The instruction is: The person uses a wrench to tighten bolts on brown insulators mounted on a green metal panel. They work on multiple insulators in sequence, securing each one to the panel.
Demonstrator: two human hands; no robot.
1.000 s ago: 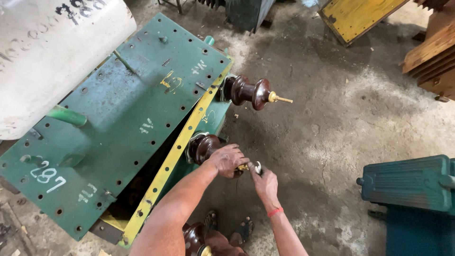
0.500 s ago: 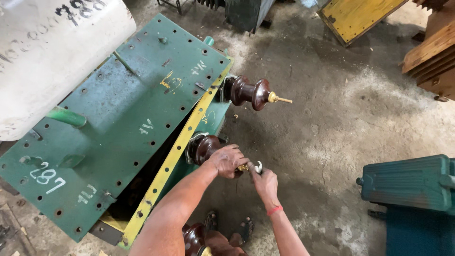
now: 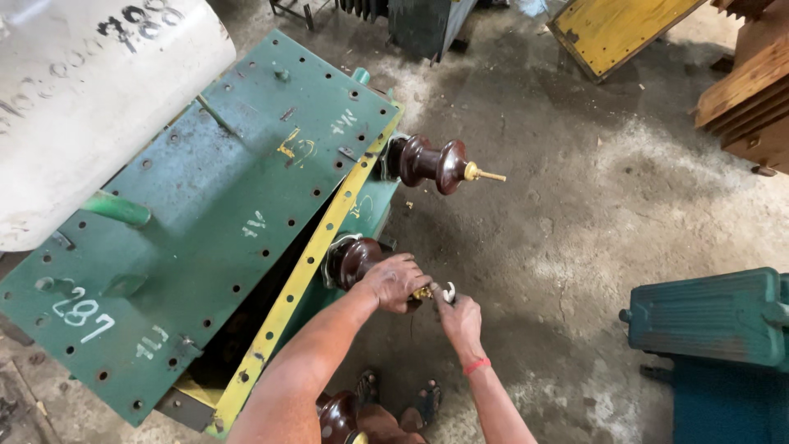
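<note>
Slippage is threatening at lower centre: left hand (image 3: 398,281) is gripping the brown bushing (image 3: 355,260) while right hand (image 3: 460,319) is pinching a small spanner (image 3: 448,292) on its brass stud (image 3: 423,293), possibly rounding it.

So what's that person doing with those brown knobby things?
A person is working on a big green metal box lying on the floor. Their left hand wraps around the end of the middle brown insulator sticking out of its side. Their right hand holds a small white piece right at the brass tip. Another brown insulator sits farther up, untouched.
</note>
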